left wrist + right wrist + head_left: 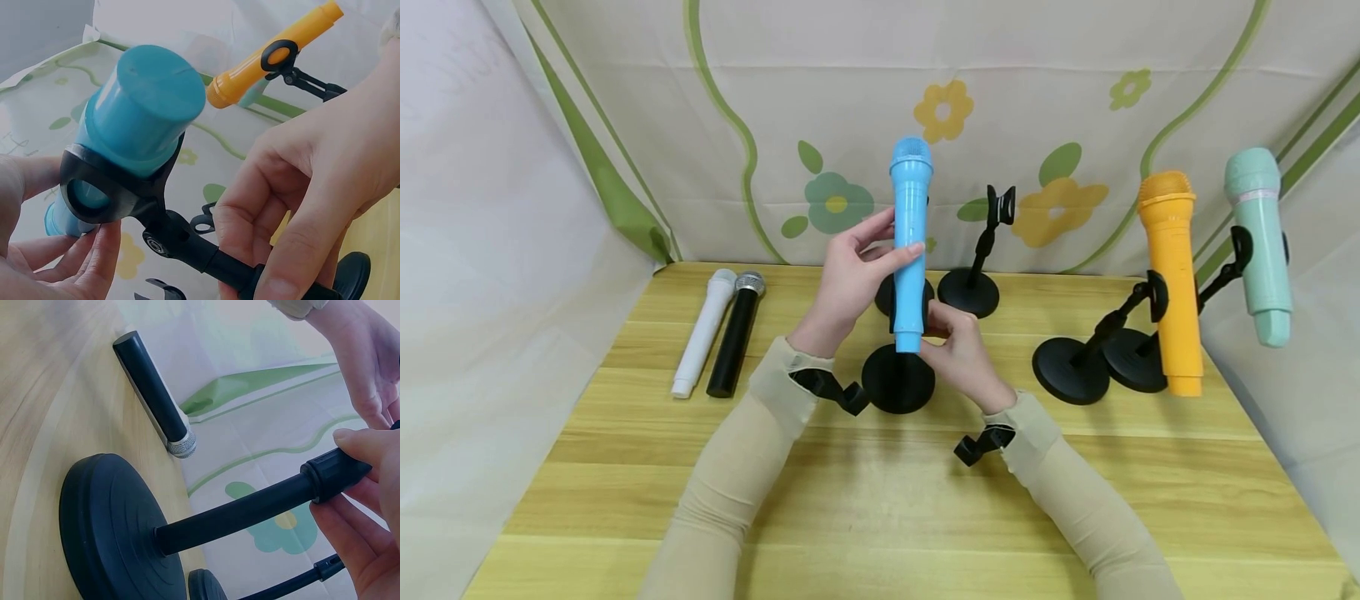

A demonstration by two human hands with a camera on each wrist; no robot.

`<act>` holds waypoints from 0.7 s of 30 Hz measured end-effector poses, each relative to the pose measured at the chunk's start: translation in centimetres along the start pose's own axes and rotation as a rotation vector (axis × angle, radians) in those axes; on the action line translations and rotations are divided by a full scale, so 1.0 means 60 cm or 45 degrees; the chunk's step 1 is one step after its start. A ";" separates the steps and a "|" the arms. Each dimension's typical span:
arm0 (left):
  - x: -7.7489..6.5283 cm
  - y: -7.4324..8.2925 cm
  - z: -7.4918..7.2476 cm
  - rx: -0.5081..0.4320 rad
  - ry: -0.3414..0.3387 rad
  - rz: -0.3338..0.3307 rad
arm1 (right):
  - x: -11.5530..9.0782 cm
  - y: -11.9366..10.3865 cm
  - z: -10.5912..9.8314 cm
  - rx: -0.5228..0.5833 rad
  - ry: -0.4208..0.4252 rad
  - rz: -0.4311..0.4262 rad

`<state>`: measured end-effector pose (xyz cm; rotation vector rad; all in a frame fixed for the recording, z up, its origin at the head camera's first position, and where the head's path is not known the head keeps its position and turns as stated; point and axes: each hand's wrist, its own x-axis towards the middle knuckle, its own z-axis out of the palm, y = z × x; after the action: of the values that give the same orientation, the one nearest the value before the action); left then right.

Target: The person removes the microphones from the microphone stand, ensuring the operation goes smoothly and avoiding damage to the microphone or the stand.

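Note:
A blue microphone (912,208) stands upright in the black clip (109,187) of a desk stand, whose round base (898,385) rests on the table. With thumb across its front and fingers behind, my left hand (848,279) holds the microphone's body. Lower down, my right hand (962,354) grips the stand's pole just below the clip. In the right wrist view its thumb and fingers close around the black collar (331,475) at the pole's top. The left wrist view shows the microphone's bottom end poking through the clip.
On the left lie a white microphone (703,333) and a black microphone (735,335). An orange microphone (1172,283) and a mint-green microphone (1262,242) sit in stands at the right. Behind my hands, a stand (970,290) has a bare clip, beside another base (883,293), partly hidden.

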<state>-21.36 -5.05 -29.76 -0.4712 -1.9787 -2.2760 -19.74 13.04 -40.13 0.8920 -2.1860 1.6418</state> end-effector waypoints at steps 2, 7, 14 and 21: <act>0.001 0.000 0.000 -0.005 0.003 -0.001 | 0.000 0.000 0.001 0.000 0.002 0.007; 0.005 0.001 0.001 -0.030 0.007 0.003 | 0.001 -0.004 0.002 -0.012 -0.002 0.034; 0.011 0.000 0.001 -0.040 0.027 -0.002 | 0.004 -0.059 -0.002 -0.014 -0.019 0.049; 0.016 0.002 0.002 -0.061 0.044 0.006 | 0.004 -0.063 0.000 -0.006 -0.008 0.029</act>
<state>-22.22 -4.81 -29.37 -0.4368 -1.9084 -2.3173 -17.64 12.33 -37.10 0.8753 -2.2108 1.6455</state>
